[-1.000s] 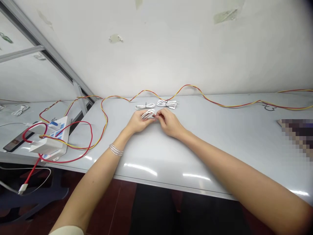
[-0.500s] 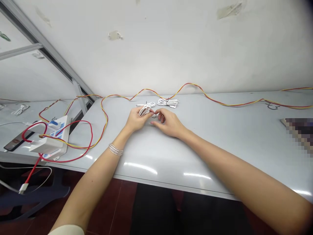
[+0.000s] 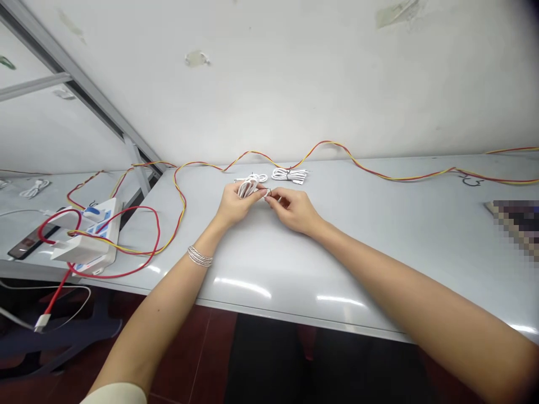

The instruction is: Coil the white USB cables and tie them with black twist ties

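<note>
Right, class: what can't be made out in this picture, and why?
All in the head view:
White coiled cable: part of the coil, behind the left hand.
Black tie: too small to tell whether it is fastened.
Object at right: pixelated, cut off by the edge.
Phone: its screen, too small and blurred.

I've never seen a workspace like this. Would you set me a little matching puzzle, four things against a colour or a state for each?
Things:
1. Bracelet
2. Power strip
3. Long twisted wire
4. Left hand

Colours and states:
A. Red and yellow
B. Holding a looped white cable
C. Silver
D. White, with blue parts

Right pairs: 1-C, 2-D, 3-A, 4-B
</note>
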`<state>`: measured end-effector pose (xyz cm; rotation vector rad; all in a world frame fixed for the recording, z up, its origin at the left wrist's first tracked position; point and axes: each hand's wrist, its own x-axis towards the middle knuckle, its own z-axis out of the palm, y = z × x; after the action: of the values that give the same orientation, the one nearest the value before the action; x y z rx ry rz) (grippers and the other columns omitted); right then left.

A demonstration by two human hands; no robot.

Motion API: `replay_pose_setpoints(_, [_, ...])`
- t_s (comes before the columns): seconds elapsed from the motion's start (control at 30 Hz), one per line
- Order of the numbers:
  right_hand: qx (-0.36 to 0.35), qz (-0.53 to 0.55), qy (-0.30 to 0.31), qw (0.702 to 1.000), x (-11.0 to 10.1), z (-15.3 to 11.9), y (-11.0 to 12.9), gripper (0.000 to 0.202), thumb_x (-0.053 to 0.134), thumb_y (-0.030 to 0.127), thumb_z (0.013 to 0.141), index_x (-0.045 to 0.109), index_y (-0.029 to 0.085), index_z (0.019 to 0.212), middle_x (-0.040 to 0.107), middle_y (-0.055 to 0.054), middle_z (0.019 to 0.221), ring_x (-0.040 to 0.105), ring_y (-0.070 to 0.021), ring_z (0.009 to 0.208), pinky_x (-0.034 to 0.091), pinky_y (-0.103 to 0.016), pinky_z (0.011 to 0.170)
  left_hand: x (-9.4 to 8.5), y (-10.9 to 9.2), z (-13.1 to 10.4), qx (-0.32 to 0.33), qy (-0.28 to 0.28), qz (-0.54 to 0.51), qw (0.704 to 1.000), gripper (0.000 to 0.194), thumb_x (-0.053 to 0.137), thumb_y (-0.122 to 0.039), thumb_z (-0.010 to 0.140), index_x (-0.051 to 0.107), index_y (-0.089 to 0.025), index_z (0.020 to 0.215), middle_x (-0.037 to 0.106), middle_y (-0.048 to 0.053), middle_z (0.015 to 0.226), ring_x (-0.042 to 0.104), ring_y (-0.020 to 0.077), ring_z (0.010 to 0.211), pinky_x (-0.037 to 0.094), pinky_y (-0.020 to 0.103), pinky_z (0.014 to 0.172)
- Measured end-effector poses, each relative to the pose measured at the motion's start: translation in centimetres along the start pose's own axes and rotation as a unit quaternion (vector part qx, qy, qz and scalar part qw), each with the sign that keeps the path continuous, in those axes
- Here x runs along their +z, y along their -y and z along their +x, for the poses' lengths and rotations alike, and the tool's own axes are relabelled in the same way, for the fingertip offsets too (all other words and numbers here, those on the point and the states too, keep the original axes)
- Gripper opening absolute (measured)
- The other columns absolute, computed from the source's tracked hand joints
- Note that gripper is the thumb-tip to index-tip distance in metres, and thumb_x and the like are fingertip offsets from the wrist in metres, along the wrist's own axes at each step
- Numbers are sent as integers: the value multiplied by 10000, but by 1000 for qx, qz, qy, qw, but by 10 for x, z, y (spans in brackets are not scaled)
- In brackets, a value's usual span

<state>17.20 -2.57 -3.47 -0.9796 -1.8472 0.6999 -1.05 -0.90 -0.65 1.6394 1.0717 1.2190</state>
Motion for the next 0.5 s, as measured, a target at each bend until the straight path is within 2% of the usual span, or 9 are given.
replay_pose_setpoints(0.23, [11,3,-14,1000,-2,-1,4,231,561,337,932,671,178,807,634,-9,691,492,-116,580,413,-267,606,-1,1,0,-28,-20,14,999,295,826,-409,698,694,-164,795,594,-11,640,561,136,666,442,277,627])
replay_pose_setpoints(0.5, [32,-5,-5,999,-4,-1,8,193,577,324,909,669,193,800,655,-13,713,522,-127,590,432,-276,626,-3,5,1,-47,-18,29,998,285,785,-426,736,634,-187,770,441,-51,537,420,101,538,334,282,532])
